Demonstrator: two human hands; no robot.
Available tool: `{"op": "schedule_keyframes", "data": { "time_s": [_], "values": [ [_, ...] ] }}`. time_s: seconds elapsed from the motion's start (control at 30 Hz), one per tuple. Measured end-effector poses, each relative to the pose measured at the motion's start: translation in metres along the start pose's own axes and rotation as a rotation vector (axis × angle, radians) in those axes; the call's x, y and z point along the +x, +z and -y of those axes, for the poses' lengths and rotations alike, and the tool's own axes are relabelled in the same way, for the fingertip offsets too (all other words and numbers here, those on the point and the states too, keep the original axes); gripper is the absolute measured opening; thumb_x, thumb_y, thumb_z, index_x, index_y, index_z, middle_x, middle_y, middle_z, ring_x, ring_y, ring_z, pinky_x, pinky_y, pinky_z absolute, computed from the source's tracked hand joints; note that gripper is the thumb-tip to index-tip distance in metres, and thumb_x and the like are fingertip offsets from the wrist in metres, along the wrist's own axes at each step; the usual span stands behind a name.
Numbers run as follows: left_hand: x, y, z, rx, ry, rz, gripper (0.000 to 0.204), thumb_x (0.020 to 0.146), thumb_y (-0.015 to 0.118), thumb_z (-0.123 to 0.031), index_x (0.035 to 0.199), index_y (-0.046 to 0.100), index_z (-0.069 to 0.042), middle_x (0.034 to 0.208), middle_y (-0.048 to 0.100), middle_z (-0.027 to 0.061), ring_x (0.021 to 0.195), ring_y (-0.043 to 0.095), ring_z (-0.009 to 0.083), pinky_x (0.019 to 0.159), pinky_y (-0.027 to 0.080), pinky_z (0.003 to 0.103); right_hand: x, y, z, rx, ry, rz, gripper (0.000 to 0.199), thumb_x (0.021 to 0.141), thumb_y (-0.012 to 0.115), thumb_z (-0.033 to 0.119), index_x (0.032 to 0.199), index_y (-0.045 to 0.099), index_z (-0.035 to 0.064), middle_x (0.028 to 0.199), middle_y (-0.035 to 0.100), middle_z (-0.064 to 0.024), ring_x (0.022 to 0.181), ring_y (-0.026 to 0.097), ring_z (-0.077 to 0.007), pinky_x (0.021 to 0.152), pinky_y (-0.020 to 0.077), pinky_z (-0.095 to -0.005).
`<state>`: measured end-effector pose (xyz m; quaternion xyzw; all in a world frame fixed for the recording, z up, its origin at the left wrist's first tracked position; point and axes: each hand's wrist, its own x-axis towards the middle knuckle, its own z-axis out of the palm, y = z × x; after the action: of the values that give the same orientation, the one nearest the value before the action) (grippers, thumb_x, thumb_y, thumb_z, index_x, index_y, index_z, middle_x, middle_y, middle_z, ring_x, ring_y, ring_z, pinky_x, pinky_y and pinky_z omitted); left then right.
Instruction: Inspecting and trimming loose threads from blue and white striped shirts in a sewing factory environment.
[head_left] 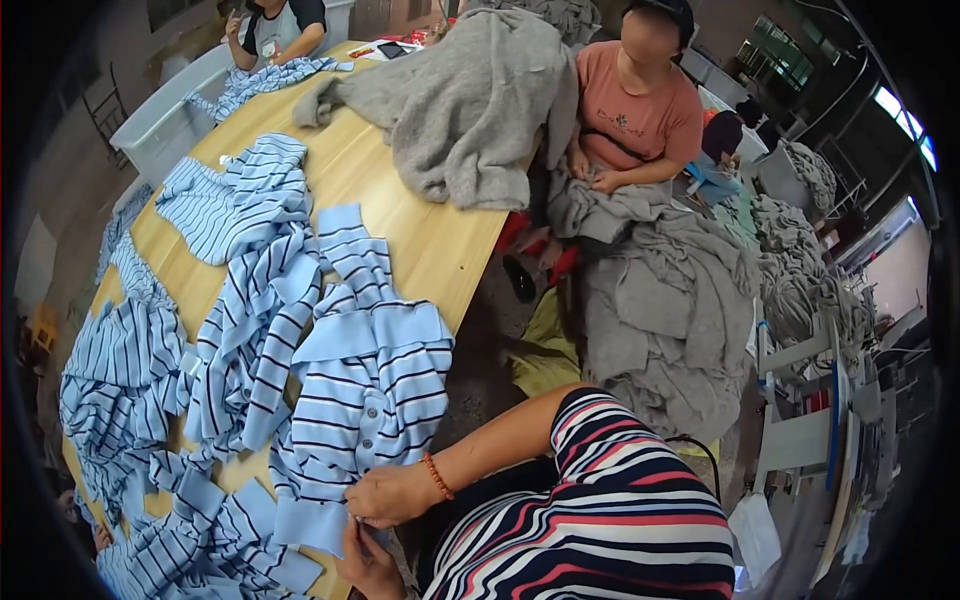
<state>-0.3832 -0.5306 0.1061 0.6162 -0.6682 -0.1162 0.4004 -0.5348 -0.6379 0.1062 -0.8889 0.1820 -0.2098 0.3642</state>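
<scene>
A light-blue knit cardigan (375,385) with dark stripes lies in front of me on the table, its row of grey buttons facing up. My right hand (392,495), with a beaded bracelet at the wrist, is closed on the front edge below the lowest visible button. Just below it, my left hand (370,565) pinches the same edge beside the plain blue hem band (318,526). The fingertips almost meet, and the bit of knit between them is hidden.
More striped blue knits (120,375) lie heaped leftward across the wooden table (440,240). A grey knit pile (470,100) covers its far end. Across from me a person (640,110) handles grey knitwear (670,300); another person (280,35) sits beyond, near a white bin (160,125).
</scene>
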Motion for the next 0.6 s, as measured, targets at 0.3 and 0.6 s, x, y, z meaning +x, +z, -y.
{"op": "schedule_keyframes", "data": {
  "time_s": [0.3, 0.6],
  "values": [
    [-0.001, -0.006, 0.004, -0.139, -0.281, 0.114, 0.016, 0.088, 0.059, -0.005, 0.100, 0.065, 0.003, 0.081, 0.059, 0.0082, 0.069, 0.054, 0.0161, 0.062, 0.043, 0.029, -0.001, 0.004, -0.003, -0.081, -0.044, 0.039, 0.020, 0.073, 0.063, 0.015, 0.078, 0.053, -0.0008, 0.080, 0.054, -0.0146, 0.070, 0.059, -0.0319, 0.062, 0.0480, -0.0380],
    [-0.009, -0.001, 0.030, -0.171, -0.302, 0.127, 0.017, 0.086, 0.059, -0.002, 0.100, 0.064, 0.006, 0.089, 0.068, 0.0117, 0.079, 0.063, 0.0168, 0.073, 0.048, 0.026, 0.003, 0.002, -0.004, -0.040, -0.064, 0.023, 0.014, 0.073, 0.062, 0.013, 0.073, 0.057, -0.0006, 0.078, 0.057, -0.0159, 0.072, 0.060, -0.0327, 0.063, 0.0487, -0.0390]
  ]
}}
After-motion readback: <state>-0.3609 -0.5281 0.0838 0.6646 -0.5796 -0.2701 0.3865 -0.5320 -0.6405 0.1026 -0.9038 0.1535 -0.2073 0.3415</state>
